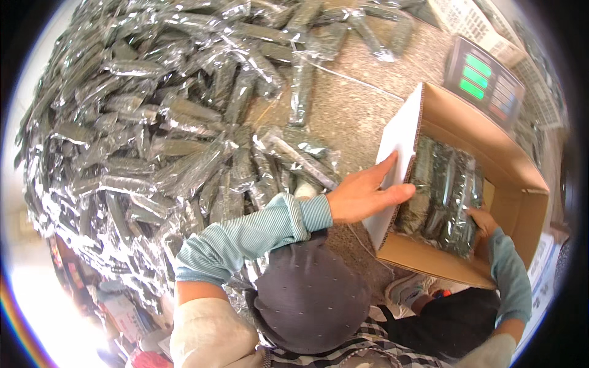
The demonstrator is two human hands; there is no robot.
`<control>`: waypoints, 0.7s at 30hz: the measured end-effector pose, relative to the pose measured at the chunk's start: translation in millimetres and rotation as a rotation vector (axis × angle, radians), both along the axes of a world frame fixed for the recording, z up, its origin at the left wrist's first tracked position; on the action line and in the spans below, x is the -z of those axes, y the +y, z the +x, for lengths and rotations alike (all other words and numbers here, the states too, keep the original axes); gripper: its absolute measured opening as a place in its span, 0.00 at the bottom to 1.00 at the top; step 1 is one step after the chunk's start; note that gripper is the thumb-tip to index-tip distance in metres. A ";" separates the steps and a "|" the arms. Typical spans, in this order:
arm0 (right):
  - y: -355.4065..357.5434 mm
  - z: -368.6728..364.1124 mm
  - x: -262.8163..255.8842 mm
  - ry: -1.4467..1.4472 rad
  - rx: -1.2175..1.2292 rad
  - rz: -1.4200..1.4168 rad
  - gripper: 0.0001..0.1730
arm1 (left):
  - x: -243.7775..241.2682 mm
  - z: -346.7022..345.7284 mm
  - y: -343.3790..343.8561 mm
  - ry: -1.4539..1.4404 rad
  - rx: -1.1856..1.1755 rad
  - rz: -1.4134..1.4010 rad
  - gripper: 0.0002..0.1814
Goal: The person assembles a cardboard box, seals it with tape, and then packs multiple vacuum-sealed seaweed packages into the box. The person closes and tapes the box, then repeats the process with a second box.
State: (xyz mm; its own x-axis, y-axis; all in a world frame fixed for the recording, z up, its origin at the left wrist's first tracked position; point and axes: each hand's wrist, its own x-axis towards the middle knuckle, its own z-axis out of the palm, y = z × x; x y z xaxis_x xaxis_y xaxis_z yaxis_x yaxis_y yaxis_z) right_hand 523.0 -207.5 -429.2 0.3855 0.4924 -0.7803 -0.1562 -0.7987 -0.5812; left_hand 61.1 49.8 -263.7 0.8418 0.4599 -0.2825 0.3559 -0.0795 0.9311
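Note:
My left hand (368,193) lies against the white outer wall of an open cardboard box (487,147). Its forefinger points along that wall, and the thumb reaches over the rim; its other fingers are hidden. Inside the box, several dark green bundles in clear plastic wrap (441,193) lie side by side. At the right side of this row, my right hand (483,223) has its fingers on the rightmost wrapped bundle (464,207); part of the hand is hidden.
A large heap of similar wrapped bundles (184,147) covers the left. An electronic scale with lit green displays (478,76) stands behind the box. A thin white cord (349,78) crosses the speckled floor (363,110). Dark speckled cloth (313,294) blocks the lower middle; a shoe (407,292) shows below the box.

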 end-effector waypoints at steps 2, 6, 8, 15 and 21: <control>13.3 -11.6 -17.0 -0.147 -0.171 0.123 0.39 | 19.9 -25.4 31.7 0.016 -0.138 -0.107 0.50; 58.7 -38.7 -115.0 -0.750 -0.342 0.266 0.32 | 129.3 -103.3 141.0 0.372 -0.644 0.751 0.47; 103.9 -103.5 -190.6 -0.851 -0.308 0.455 0.27 | 192.8 -153.4 215.4 0.537 -0.854 0.932 0.50; 239.8 -255.5 -292.9 -0.798 -0.534 0.703 0.28 | 249.1 -236.1 297.5 1.070 -1.020 0.740 0.53; 364.5 -411.0 -267.5 -0.303 -0.870 0.659 0.42 | 149.8 -214.1 237.3 0.115 -1.187 1.130 0.42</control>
State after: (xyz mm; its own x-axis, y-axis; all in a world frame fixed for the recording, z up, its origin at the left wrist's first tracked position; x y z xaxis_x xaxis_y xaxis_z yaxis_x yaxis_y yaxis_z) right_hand 112.0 157.0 -161.7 -0.1597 0.9662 -0.2024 0.5218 -0.0915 -0.8482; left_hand -153.0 287.1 -413.5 -0.1114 0.7981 0.5921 0.7692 -0.3080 0.5599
